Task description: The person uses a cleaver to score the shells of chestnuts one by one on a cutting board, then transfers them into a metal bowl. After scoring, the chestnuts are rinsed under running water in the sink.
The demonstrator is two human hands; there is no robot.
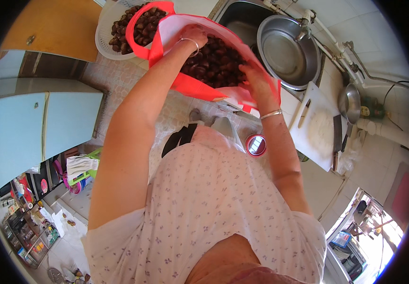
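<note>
A red fabric bag (197, 87) with a pale lining gapes at the counter's edge, with many dark brown chestnuts (218, 62) in it. My left hand (194, 34), a bangle at its wrist, reaches inside near the back left, by the chestnuts; its fingertips are partly hidden. At the bag's right side is my right hand (256, 80), also with a bangle, its fingers at the edge of the chestnuts and the red fabric around its back. Whether either hand grips anything does not show. Left of the bag, a white plastic basket (102, 37) holds more chestnuts (147, 26), partly behind the red handle.
A steel basin (286, 53) sits over the sink (241, 21) at the right, under a tap (302, 33). Beside it lie a white cutting board (298, 133) and a cleaver (337, 133), with a small steel pan (350, 103) close by. A red-rimmed round object (256, 145) is low down near my feet.
</note>
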